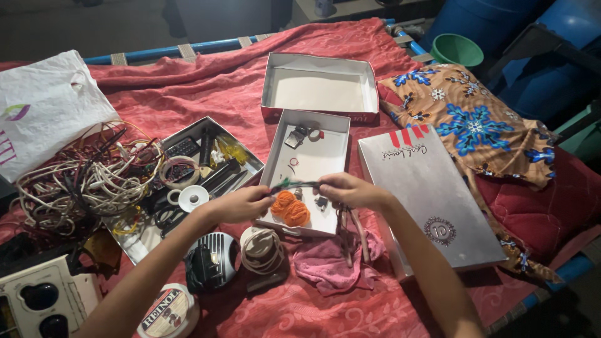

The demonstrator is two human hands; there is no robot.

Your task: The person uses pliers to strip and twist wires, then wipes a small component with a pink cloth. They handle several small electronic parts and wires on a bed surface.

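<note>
My left hand (241, 204) and my right hand (350, 190) pinch the two ends of a short dark green wire (296, 183) stretched between them. They hover over the near end of a small white cardboard box (336, 150). Under the wire, inside the box, lie two orange coils of wire (290, 209) and a few small dark parts. Several small metal pieces (302, 135) rest at the box's far end.
A red cloth covers the surface. To the left are a tangle of cables (81, 181), a tray of tools and tape rolls (194, 175) and a white plastic bag (44, 106). An empty box lid (319, 87), a silver box lid (429, 194), a pink rag (332, 263) and a patterned cloth (469, 125) surround the box.
</note>
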